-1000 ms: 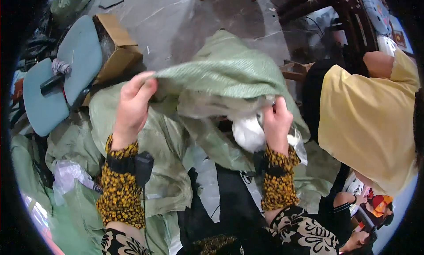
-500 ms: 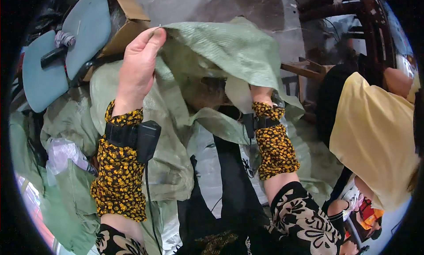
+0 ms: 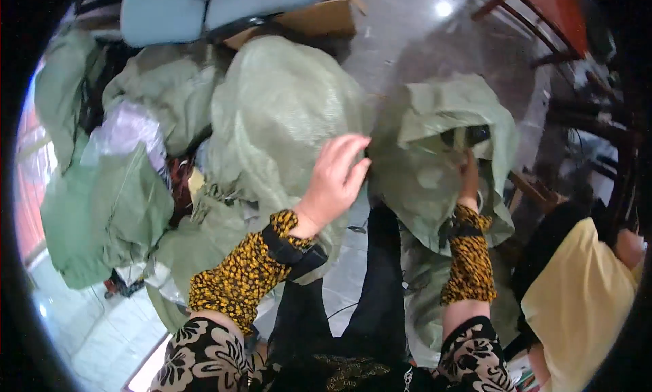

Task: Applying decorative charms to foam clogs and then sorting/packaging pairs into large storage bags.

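Note:
My left hand (image 3: pixel 334 178) hovers over the right side of a bulging pale-green woven sack (image 3: pixel 285 93), its fingers stretched out and the thumb apart, holding nothing. Right of it is a second green woven sack (image 3: pixel 421 147) with its mouth gaping. Into that mouth reaches my right hand (image 3: pixel 468 171), close to a dark object (image 3: pixel 479 134) inside. Its fingers are too blurred and shaded to show whether they grip anything.
More green sacks (image 3: pixel 129 208) and a lilac plastic bag (image 3: pixel 129 130) lie at left. Blue-grey chair parts (image 3: pixel 163 15) and a cardboard box (image 3: pixel 316 22) are behind. Dark wooden furniture (image 3: pixel 591 127) stands at right, near a person in yellow clothing (image 3: pixel 577 297).
My left hand has let go of the raised sack edge and moved down and right. My right hand has shifted right with the opened sack, which now sits lower. The view has turned.

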A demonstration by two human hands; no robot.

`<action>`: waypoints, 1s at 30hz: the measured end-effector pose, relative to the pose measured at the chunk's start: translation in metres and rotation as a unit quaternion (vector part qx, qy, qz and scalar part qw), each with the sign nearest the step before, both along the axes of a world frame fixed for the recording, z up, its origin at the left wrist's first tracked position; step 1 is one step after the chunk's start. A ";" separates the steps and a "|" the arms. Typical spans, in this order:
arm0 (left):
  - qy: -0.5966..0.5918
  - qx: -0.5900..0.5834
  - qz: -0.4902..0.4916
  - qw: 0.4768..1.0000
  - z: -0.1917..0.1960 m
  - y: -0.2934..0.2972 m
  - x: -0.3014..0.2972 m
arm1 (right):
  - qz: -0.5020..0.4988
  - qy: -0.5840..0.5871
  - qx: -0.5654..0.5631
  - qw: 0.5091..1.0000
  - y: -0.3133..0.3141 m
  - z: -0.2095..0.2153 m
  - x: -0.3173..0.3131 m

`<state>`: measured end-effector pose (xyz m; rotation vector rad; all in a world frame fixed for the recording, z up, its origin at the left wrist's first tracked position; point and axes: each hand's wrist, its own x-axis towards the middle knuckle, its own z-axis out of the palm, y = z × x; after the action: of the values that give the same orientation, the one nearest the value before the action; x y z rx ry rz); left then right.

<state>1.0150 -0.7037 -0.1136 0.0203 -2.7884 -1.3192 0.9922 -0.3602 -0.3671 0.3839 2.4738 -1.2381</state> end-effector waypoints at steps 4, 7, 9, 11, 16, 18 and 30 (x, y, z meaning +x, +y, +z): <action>-0.161 -0.036 0.147 0.975 -0.020 -0.081 0.098 | -0.251 -0.194 -0.264 0.911 -0.059 0.049 -0.013; -0.205 -0.093 0.132 0.965 -0.062 -0.108 0.149 | -0.096 -0.048 -0.159 0.981 0.008 0.006 -0.002; -0.252 -0.178 0.132 0.942 -0.067 -0.134 0.184 | 0.121 -0.009 0.091 0.988 -0.017 0.035 0.008; -0.274 -0.190 0.147 0.931 -0.089 -0.151 0.193 | 0.075 -0.009 0.255 0.964 -0.012 0.064 0.001; -0.187 -0.205 0.477 0.834 -0.165 -0.244 0.241 | -0.016 0.183 -0.021 0.983 -0.086 0.159 0.018; -0.267 0.097 0.579 0.765 -0.188 -0.230 0.223 | 0.041 0.142 -0.113 0.983 -0.148 0.196 0.029; -0.196 0.609 0.546 0.540 -0.219 -0.280 0.218 | 0.481 0.013 -0.306 0.822 -0.454 0.135 0.162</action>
<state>1.2327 -0.9841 -0.3329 1.8019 -0.6923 -2.3042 1.1539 -0.8140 -0.2324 -0.9364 1.6600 -1.3872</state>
